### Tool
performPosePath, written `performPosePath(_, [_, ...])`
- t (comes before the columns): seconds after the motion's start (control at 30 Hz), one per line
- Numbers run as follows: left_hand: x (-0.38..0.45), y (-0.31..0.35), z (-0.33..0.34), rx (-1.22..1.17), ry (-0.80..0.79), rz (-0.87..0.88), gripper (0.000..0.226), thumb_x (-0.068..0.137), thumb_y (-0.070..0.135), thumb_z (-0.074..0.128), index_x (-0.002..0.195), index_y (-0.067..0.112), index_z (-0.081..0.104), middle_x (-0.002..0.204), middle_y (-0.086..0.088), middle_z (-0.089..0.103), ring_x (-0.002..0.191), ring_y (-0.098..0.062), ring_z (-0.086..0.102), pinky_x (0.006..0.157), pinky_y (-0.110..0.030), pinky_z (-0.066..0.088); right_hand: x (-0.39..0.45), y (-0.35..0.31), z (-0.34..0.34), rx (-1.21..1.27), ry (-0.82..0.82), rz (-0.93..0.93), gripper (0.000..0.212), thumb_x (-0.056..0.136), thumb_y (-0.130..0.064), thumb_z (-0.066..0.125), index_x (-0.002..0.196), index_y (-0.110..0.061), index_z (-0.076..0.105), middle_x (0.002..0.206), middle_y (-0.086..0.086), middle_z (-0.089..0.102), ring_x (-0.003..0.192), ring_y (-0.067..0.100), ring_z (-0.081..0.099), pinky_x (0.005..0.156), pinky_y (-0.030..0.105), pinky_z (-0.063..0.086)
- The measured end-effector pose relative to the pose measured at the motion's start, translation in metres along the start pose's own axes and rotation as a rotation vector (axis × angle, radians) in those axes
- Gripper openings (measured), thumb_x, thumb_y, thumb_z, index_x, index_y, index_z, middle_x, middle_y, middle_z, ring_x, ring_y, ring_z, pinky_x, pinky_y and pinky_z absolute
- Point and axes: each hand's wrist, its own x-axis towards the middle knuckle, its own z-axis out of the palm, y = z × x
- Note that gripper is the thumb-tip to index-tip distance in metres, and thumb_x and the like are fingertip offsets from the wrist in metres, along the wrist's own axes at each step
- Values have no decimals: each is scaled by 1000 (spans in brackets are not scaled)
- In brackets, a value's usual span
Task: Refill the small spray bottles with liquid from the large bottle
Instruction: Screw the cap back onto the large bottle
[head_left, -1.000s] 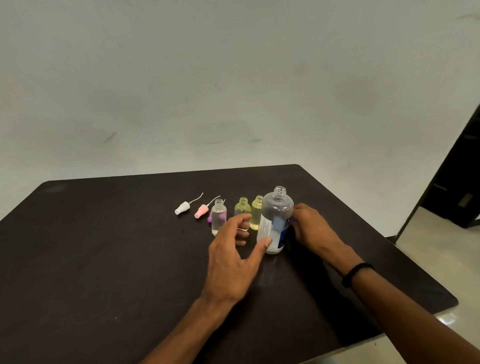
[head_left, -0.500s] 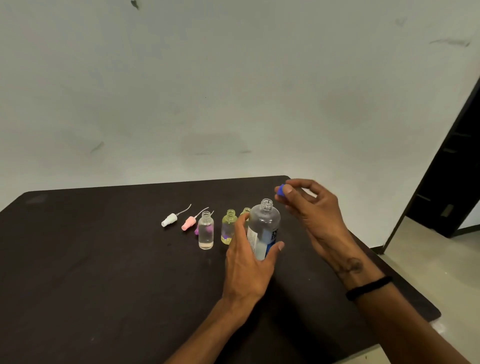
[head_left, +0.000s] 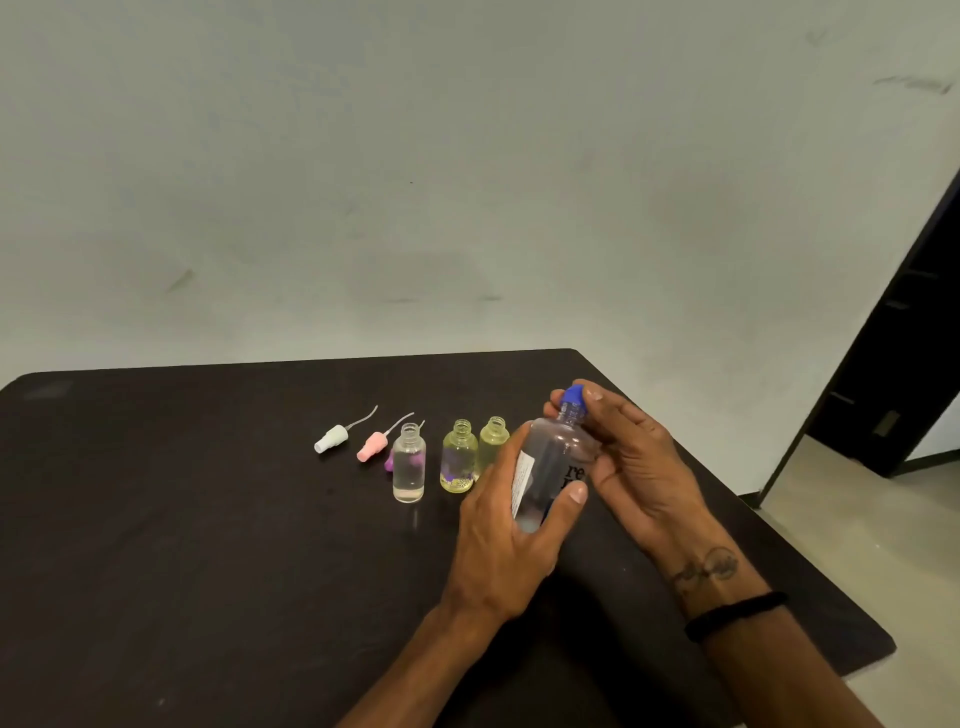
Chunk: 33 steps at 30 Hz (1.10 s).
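My left hand (head_left: 506, 535) grips the large clear bottle (head_left: 553, 462) around its body, tilted slightly to the right. My right hand (head_left: 631, 467) pinches the blue cap (head_left: 573, 395) on the bottle's neck. Three small uncapped bottles stand in a row to the left: a clear one (head_left: 409, 462) holding clear liquid, and two yellowish ones (head_left: 459, 457) (head_left: 492, 441), the right one partly hidden by my left hand.
A white spray top (head_left: 332, 439), a pink one (head_left: 373, 447) and a purple one (head_left: 389, 460) half hidden behind the clear bottle lie on the dark table (head_left: 182, 519). The table's edge runs along the right, with a doorway (head_left: 893, 364) beyond.
My right hand lifted the blue cap from beside the large bottle and brought it onto the bottle's neck. My left hand closed around the bottle and tilted it.
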Motion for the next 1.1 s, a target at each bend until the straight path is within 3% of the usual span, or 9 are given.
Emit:
performPosePath(0.1, [0,1,1,-44,-5,-21,61,92,62,65,147,42,48,124,29,67,117,7,64,92,-6,48,0,5,4,36,-15,-6,23,91,-16,73,110,-4,78,113,25,76,102,32,78,80,39,65])
performPosePath(0.3, [1,-4,1,-144,-46,-19,57,96,56,64,149,45,45,124,33,65,115,10,64,89,-2,46,0,13,4,-16,-11,-84,26,95,-12,68,117,2,73,110,25,77,102,36,77,80,39,65])
performPosePath(0.47, [0,-5,1,-109,-90,-27,48,95,62,60,140,60,43,118,29,67,109,4,67,85,-4,48,-3,7,-5,-194,-2,-148,32,90,-15,71,116,2,72,109,22,78,101,37,78,79,36,65])
performPosePath(0.63, [-1,-5,0,-82,-92,-27,46,95,55,64,136,61,43,115,31,66,105,4,68,81,-4,49,-5,1,-7,-412,-29,-238,33,85,-23,77,113,-5,76,107,16,80,102,34,78,86,36,65])
performPosePath(0.73, [-3,-3,-2,-86,-66,-40,50,94,53,66,139,50,48,116,31,67,104,6,69,79,-2,48,-5,0,-6,-540,-33,-304,27,88,-20,81,112,-7,79,103,12,82,103,29,79,91,36,64])
performPosePath(0.93, [-3,-1,-2,-56,-77,-4,55,95,51,65,146,43,44,118,26,67,105,0,70,81,-9,53,-7,-8,0,-723,80,-360,22,76,-28,94,95,-22,84,95,-3,83,92,14,80,82,23,63])
performPosePath(1.1, [-1,0,0,-85,-92,16,59,96,48,66,150,41,43,126,25,65,115,0,67,87,-6,50,-5,-15,8,-862,144,-406,38,65,-42,97,89,-20,78,80,0,77,74,6,74,68,21,62])
